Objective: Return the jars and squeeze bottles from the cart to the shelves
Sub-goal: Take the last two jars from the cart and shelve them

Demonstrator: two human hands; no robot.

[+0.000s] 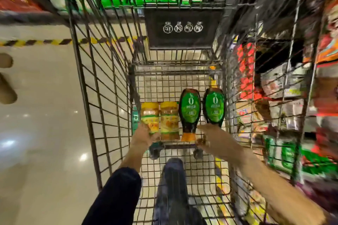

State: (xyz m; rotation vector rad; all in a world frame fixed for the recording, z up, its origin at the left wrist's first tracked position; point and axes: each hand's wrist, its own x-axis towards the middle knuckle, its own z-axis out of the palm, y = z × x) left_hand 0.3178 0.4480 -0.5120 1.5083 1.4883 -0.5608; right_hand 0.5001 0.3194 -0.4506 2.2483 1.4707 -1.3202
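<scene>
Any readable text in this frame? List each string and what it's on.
"0": green label of the left squeeze bottle; smaller print below it is blurred.
"0": green label of the right squeeze bottle; the rest is blurred too.
Labels of the left jar and right jar: characters present, too blurred to read.
On the black cart placard: four crossed-out icons, captions too small to read.
The shelf packaging: motion-blurred, unreadable.
</scene>
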